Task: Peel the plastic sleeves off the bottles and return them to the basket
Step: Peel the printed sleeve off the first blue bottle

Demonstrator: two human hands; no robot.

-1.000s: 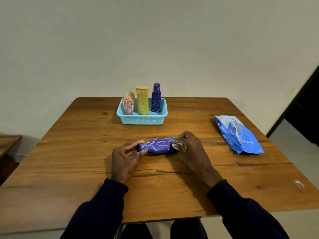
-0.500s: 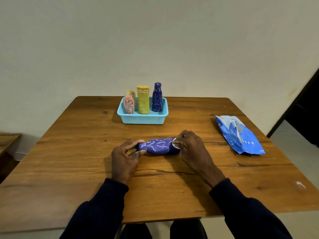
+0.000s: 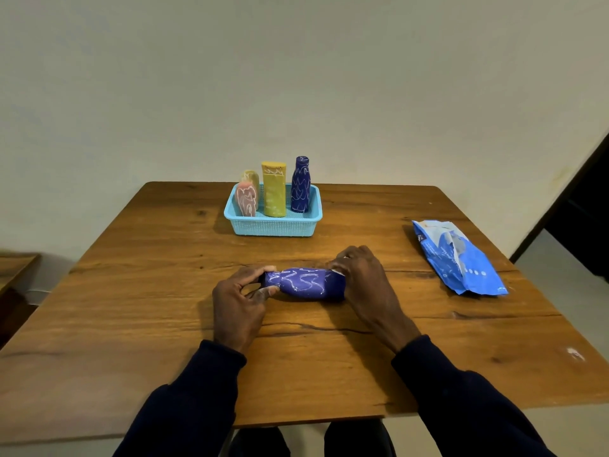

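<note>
A purple bottle (image 3: 304, 283) in a sleeve with white squiggles lies on its side in the middle of the wooden table (image 3: 164, 324), neck to the left. My left hand (image 3: 239, 300) pinches the neck end between thumb and fingers. My right hand (image 3: 364, 278) grips the base end, where a pale edge of the sleeve shows under its fingers. Behind stands a light blue basket (image 3: 273, 225) holding a pink bottle (image 3: 245, 199), a yellow bottle (image 3: 274, 189), a second purple bottle (image 3: 300, 184) and a tan one (image 3: 252, 178) partly hidden.
A blue and white plastic pouch (image 3: 456, 258) lies flat on the right side of the table. A plain wall rises just behind the table's far edge. Another wooden surface (image 3: 14, 268) shows at the left. A dark doorway (image 3: 590, 206) is at the right.
The fingers of my right hand have shifted a little at the bottle's base end. The bottle and my left hand stay where they were.
</note>
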